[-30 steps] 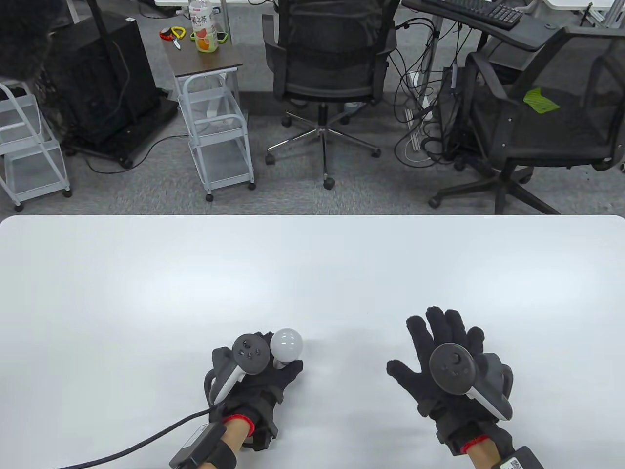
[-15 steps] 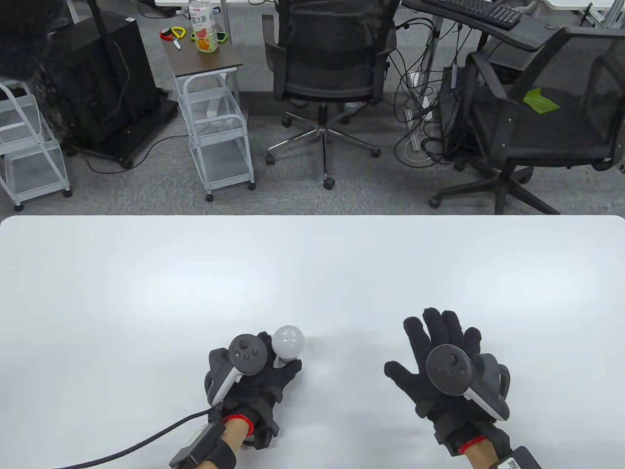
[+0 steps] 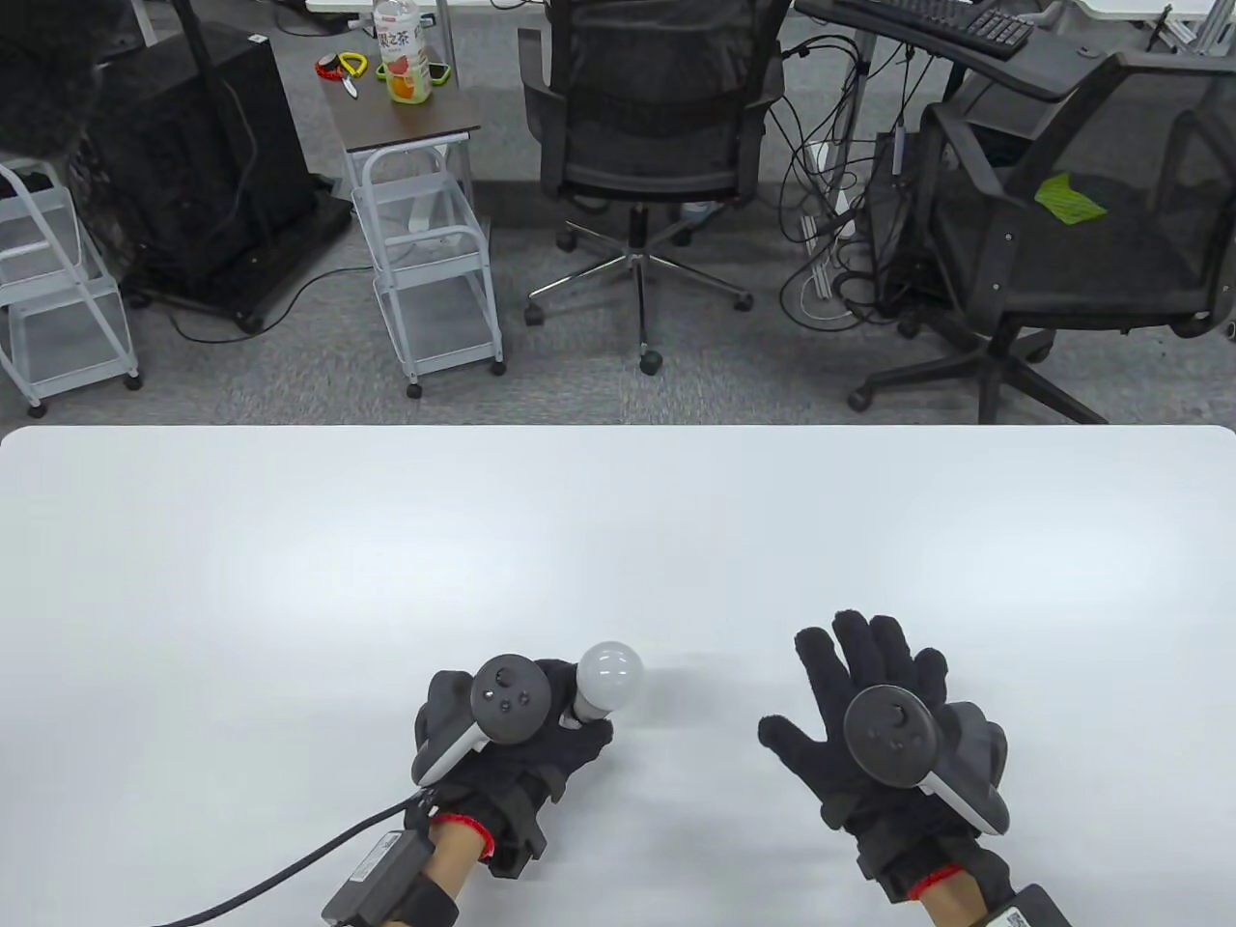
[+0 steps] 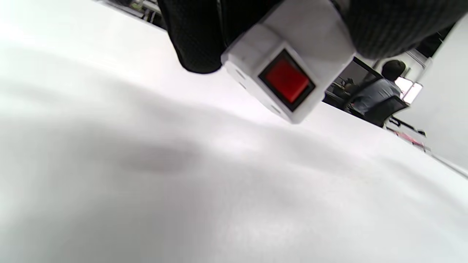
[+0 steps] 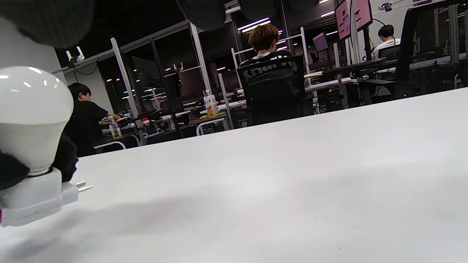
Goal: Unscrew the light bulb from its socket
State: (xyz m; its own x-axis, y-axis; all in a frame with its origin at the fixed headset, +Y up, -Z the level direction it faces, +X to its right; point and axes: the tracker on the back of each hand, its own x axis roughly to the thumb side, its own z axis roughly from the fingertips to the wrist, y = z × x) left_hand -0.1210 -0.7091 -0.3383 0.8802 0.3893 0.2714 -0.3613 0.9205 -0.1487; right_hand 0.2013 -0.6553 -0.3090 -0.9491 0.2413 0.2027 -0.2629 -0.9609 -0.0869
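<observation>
Bulb [image 3: 610, 674] and socket [image 5: 34, 199] sit together in the left hand [image 3: 517, 748], low over the near part of the white bench [image 3: 618, 541]. That hand's grip is wrapped around the white socket body, with the frosted globe standing clear above the fingers. In the left wrist view a red rocker switch [image 4: 287, 81] shows on the socket's face, and the block hangs just above the bench without touching it. The right wrist view shows two metal plug prongs [image 5: 85, 186] sticking out of the socket's side. The right hand [image 3: 869, 734] is well apart to the right, its grip wide, fingers spread and holding nothing.
</observation>
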